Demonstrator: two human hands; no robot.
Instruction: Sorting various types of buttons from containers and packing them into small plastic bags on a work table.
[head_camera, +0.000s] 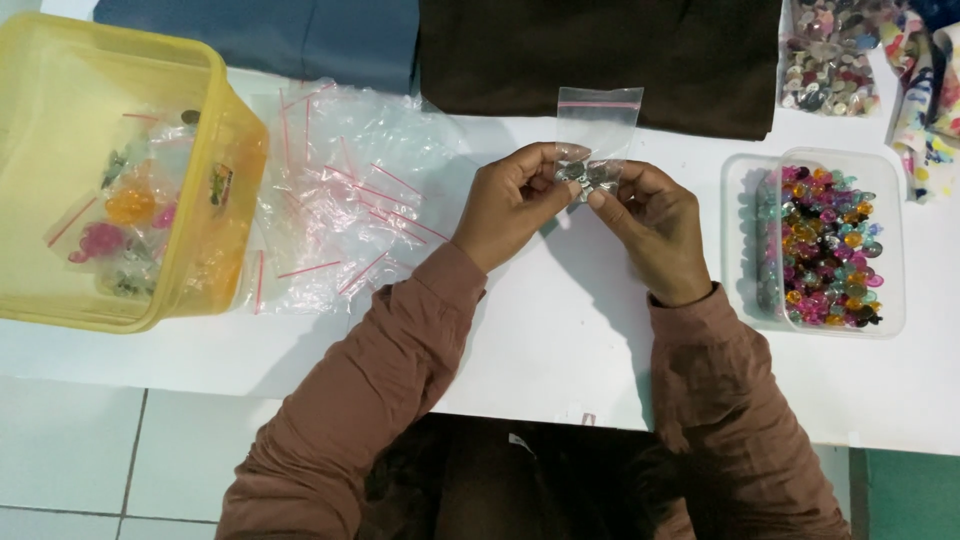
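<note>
While both hands pinch it above the white surface (560, 330), we find the small clear zip bag with a red strip (598, 130) holding grey beads; left hand (515, 205) and right hand (650, 230) grip its lower part. Sealing appears in hand; pressing the strip shut calls for fingers higher. Clear tub of coloured beads (830, 250) sits right.

Yellow tub (215, 140) w/ filled bags, empty bag pile (340, 200), dark cloth (600, 50).

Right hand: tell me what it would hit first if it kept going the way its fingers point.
The right hand points up and left, toward the left hand. It already pinches the small clear bag, so it would probably meet the left fingertips next.
</note>
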